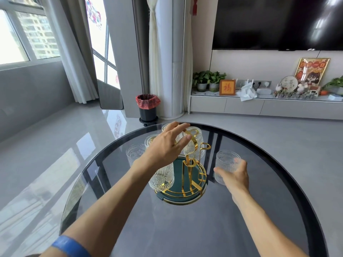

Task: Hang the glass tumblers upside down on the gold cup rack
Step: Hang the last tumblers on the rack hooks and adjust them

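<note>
So the gold rack (191, 175) sits on a round teal tray (182, 198) with a gold rim, middle of a dark glass table (167, 229). Two ribbed tumblers already hang upside down on it: one low on the near-left arm (163, 176), one up high at the back (194, 143). Nothing inside any of the glasses as far as I can see.

Left hand (167, 147) is over the rack top, fingers spread loose, thumb and forefinger close around the gold loop by the high tumbler. Can't tell if it's actually pinching anything. Right hand (234, 176) is wrapped around an upright tumbler (227, 164) on the table just right of the tray, fingers closed on its side.

Three more tumblers stand upright on the table left and behind the rack, the nearest one (134, 153) partly hidden by the left wrist.

Room: grey shiny floor, a black bin (148, 108) with a red liner, curtains, a big TV (278, 23) over a low white cabinet (259, 106) with plants and knick-knacks.
</note>
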Demonstrator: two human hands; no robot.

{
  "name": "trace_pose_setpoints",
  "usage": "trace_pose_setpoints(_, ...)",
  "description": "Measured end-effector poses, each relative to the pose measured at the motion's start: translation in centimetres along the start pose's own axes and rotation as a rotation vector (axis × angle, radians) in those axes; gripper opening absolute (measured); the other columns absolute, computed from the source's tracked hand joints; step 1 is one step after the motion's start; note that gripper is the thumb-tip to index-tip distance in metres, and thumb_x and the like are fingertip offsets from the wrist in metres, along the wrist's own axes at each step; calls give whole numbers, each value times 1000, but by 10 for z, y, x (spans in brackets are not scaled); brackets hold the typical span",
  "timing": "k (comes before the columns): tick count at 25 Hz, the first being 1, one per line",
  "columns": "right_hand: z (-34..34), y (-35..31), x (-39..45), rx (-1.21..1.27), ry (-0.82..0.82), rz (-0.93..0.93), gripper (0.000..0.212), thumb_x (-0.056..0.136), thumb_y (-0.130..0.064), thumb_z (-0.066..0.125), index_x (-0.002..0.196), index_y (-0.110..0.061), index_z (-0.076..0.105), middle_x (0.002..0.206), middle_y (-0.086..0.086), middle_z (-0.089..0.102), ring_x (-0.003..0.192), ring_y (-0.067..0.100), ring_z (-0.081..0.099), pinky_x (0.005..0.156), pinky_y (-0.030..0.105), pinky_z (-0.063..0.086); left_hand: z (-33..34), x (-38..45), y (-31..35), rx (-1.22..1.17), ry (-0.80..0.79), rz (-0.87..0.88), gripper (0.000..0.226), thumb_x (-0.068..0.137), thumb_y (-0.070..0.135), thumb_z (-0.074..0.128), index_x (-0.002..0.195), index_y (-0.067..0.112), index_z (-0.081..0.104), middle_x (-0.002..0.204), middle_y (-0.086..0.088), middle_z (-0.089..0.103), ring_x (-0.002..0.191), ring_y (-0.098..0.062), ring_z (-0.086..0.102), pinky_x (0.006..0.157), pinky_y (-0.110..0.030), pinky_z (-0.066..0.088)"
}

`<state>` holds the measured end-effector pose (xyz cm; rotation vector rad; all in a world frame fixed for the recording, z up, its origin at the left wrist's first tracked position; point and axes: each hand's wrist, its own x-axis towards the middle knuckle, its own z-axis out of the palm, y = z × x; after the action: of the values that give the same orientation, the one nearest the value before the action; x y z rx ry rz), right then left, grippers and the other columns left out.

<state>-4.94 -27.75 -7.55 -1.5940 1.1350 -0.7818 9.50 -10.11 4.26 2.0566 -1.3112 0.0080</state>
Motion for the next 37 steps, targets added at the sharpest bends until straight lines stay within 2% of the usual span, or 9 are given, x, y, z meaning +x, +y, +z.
trace_pose_setpoints(5,-33,-14,-53,140,-229,-244,79,61,-37,87,130,-37,49,127,-6,61,115,15,59,77,23,49,0,5,-7,-21,-7,0,56,97,55,39,146,28,43,150,1,43,120,-21,57,101,-43,47)
trace_pose_setpoints(8,-66,-43,-82,-21,-332,-379,82,48,-55,86,118,-40,47,114,-9,67,103,10,65,73,26,53,-5,2,-13,-39,6,-20,57,99,53,36,150,28,37,155,-3,40,134,-20,47,108,-38,38)
trace_pose_setpoints(10,-78,-67,-93,-255,-320,-481,74,49,-61,86,110,-39,50,106,-13,67,96,7,65,65,21,48,-10,-4,-19,-97,108,-85,57,99,53,37,149,24,40,151,-6,47,134,-21,48,108,-40,39)
trace_pose_setpoints(13,-76,-98,-101,-419,-291,-644,66,53,-61,85,113,-44,63,106,-19,57,95,3,56,69,11,39,-21,-18,-32,-265,367,-214,45,100,43,45,135,16,55,131,-10,63,115,-18,59,93,-33,47)
trace_pose_setpoints(16,-63,-120,-103,-491,-270,-722,75,53,-57,87,120,-35,62,105,-12,52,95,8,51,72,20,38,-24,-36,-59,-242,487,-315,35,98,39,50,120,15,64,118,-9,69,108,-23,64,94,-46,52)
trace_pose_setpoints(22,-37,-144,-106,-628,-321,-816,71,59,-52,86,115,-31,47,108,-15,51,105,21,53,79,33,42,-11,-70,-109,-82,412,-536,38,91,23,61,128,16,61,135,-10,61,112,-24,58,100,-41,44)
trace_pose_setpoints(26,-17,-138,-102,-622,-323,-892,73,61,-45,88,117,-28,44,120,-9,51,110,18,56,83,31,44,0,-74,-125,-3,247,-570,56,88,23,65,141,15,49,148,-12,46,134,-31,44,108,-45,36)
trace_pose_setpoints(32,3,-100,-96,-555,-216,-1027,43,66,-45,84,77,-18,52,79,-9,57,79,18,51,67,27,35,12,-69,-136,-48,224,-563,80,83,28,73,151,19,31,155,-12,39,139,-32,39,110,-47,35)
trace_pose_setpoints(37,5,-80,-94,-495,-125,-1155,32,75,-41,78,75,-16,60,79,-6,63,77,20,56,66,29,46,20,-55,-138,-176,291,-575,99,76,24,82,155,22,22,152,-13,44,136,-31,44,108,-46,38)
